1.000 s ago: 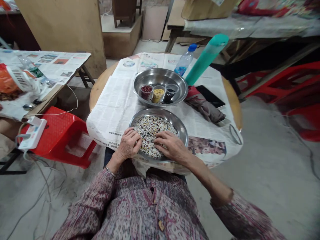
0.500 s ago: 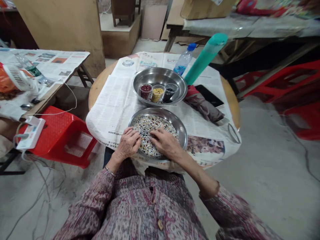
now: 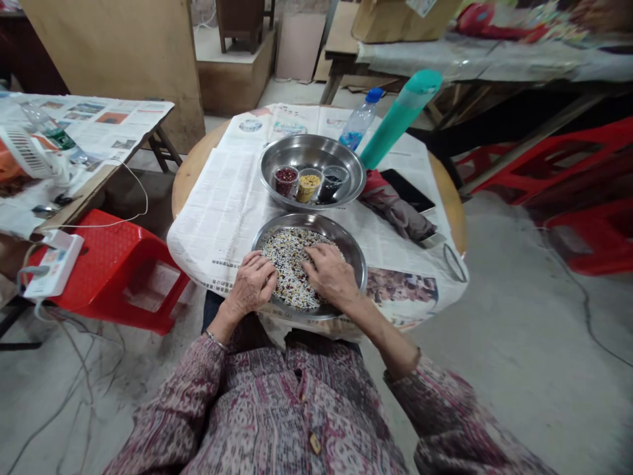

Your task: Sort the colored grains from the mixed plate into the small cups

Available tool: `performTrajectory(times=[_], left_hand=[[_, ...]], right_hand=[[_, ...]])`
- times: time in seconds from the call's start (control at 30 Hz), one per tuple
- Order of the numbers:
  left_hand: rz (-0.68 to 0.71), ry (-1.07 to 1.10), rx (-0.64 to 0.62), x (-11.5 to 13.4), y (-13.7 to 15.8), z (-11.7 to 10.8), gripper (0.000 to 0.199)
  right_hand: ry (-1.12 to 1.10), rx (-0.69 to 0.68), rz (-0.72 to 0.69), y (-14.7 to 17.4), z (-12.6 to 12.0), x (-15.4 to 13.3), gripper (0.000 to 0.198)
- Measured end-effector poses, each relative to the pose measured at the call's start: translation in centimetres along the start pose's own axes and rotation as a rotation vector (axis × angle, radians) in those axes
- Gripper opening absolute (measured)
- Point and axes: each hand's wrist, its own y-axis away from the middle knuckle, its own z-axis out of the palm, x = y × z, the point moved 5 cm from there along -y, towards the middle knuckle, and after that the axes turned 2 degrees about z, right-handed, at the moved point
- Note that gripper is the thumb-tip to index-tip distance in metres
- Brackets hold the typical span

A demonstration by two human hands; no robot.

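A shallow steel basin [image 3: 360, 258] at the table's near edge holds a mix of small beads or grains [image 3: 291, 274], mostly white with black, yellow and dark red ones. My left hand [image 3: 252, 284] lies over the basin's left rim, its bent fingers gripping the edge. Over the right part of the mix, my right hand [image 3: 330, 274] has its fingers curled down with the tips together; what they pinch, if anything, is hidden. Behind stands a deeper steel basin [image 3: 277, 152] with three clear cups: dark red pieces [image 3: 287, 177], yellow pieces [image 3: 308, 182] and black pieces [image 3: 330, 186].
Newspaper [image 3: 212, 211] covers the round table. Behind the basins stand a blue-capped bottle [image 3: 360, 122] and a tall green cylinder [image 3: 403, 119]. To the right lie a folded umbrella [image 3: 398, 211] and a dark tablet [image 3: 408, 191]. A red stool [image 3: 113, 264] carries a power strip [image 3: 54, 267].
My right hand has shifted slightly up and right across the mix, drawing its fingertips in. My left hand keeps its place on the rim. The whole view has shifted slightly.
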Motion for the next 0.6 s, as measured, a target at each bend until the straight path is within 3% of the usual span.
performTrajectory(times=[0.17, 0.3, 0.4, 0.53, 0.6], left_hand=[[0.015, -0.013, 0.009, 0.1, 0.0, -0.1, 0.020], [0.017, -0.010, 0.013, 0.1, 0.1, 0.0, 0.020], [0.006, -0.005, 0.009, 0.0, 0.1, 0.1, 0.021], [-0.007, 0.018, 0.008, -0.1, 0.1, 0.1, 0.021], [-0.007, 0.043, 0.022, -0.1, 0.1, 0.0, 0.019]], right_hand=[[-0.090, -0.121, -0.256, 2.2, 0.9, -5.1, 0.021], [-0.145, -0.171, -0.325, 3.5, 0.5, -4.2, 0.019], [-0.121, -0.141, -0.280, 3.3, -0.3, -1.2, 0.018], [-0.011, -0.029, -0.064, 1.9, -1.0, 3.0, 0.022], [0.016, -0.012, 0.008, 1.4, -1.0, 3.8, 0.025]])
